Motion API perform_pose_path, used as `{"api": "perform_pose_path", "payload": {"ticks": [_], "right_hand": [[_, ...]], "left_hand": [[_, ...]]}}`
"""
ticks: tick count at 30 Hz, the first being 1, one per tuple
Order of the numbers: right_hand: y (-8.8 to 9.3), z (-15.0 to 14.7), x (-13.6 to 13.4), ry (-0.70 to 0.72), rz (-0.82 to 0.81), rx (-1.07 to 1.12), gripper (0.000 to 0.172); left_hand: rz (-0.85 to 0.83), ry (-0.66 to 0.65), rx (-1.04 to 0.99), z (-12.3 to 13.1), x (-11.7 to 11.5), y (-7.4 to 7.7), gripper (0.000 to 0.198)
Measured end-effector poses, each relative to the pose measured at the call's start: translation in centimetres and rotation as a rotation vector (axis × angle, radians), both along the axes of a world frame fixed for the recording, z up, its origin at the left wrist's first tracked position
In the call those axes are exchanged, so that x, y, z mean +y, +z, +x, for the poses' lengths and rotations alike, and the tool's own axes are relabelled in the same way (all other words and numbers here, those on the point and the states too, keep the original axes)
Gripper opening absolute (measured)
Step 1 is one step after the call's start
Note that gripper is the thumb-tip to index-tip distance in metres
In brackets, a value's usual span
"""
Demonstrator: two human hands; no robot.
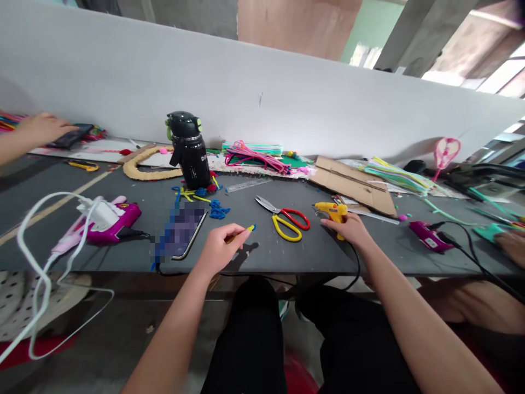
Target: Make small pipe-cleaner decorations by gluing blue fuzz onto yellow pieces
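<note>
My left hand pinches a small yellow pipe cleaner piece with a blue tip, just above the grey table. On the right, my right hand is closed around a yellow hot glue gun, its nozzle pointing left. Between both hands lie scissors with one red and one yellow handle, blades slightly apart. A phone, partly blurred out, rests left of my left hand. Behind it are twisted blue pipe cleaner pieces and yellow ones.
A black bottle stands at the back left beside a curved tan strip. Pink pipe cleaners and cardboard lie along the white partition. Purple power strips with cords sit at both sides. Other people's hands show at both edges.
</note>
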State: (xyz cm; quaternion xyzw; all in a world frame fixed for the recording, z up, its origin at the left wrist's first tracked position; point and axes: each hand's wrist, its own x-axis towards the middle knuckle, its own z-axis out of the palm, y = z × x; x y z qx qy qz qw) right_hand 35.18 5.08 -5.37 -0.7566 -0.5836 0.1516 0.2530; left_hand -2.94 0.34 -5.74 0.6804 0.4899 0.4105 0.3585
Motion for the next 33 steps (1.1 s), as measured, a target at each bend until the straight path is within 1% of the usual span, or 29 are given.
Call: {"api": "perform_pose_path", "payload": {"ticks": [3,5,8,10,11,12,14,16,19,21,25,28,30,33], "right_hand": [[0.6,1.0,-1.2,0.085,-0.091,-0.03,0.058],[1.3,1.8,-2.4,0.117,-0.12,-0.062,0.061],[3.4,2.4,-5.0,0.086,-0.221,-0.184,0.058],[5.2,1.7,-6.7,0.122,-0.31,-0.225,0.051],[6.1,0.9,-7.4,0.2,-0.325,-0.197,0.049],[6.8,-0.1,-7.8,0.313,-0.327,-0.139,0.047],[7.5,-2.7,-7.6,0.532,-0.3,-0.001,0.043],[7.2,-5.8,-6.0,0.666,-0.21,0.12,0.037],[5.2,-10.5,-2.3,0.727,-0.025,0.174,0.03],[3.8,-13.3,0.2,0.765,0.045,0.179,0.024],[1.9,-18.5,3.7,0.877,0.064,0.134,0.017],[1.1,-21.9,5.7,0.904,0.065,0.116,0.016],[0.4,-23.7,6.8,0.924,0.09,0.152,0.014],[-0.6,-25.5,7.8,1.016,0.154,0.182,0.012]], "left_hand": [[-0.007,0.002,-0.013,0.0,0.0,0.0,0.03],[-0.005,0.004,-0.018,0.1,0.1,0.0,0.03],[0.005,0.005,-0.023,0.1,0.2,0.0,0.032],[-0.001,0.003,-0.033,0.2,0.2,-0.1,0.032],[-0.008,0.003,-0.039,0.2,0.2,-0.1,0.031],[-0.018,0.003,-0.044,0.2,0.2,0.0,0.031],[-0.024,0.001,-0.046,0.3,0.1,0.0,0.03],[-0.014,-0.019,-0.04,0.2,0.0,0.1,0.029],[-0.007,-0.074,-0.034,0.1,-0.2,0.3,0.028],[-0.016,-0.1,-0.038,0.0,-0.3,0.3,0.027],[-0.024,-0.119,-0.056,-0.1,-0.4,0.4,0.026],[-0.029,-0.113,-0.087,-0.2,-0.3,0.2,0.027],[-0.031,-0.101,-0.108,-0.2,-0.3,0.0,0.026],[-0.028,-0.084,-0.12,-0.2,-0.1,-0.4,0.025]]}}
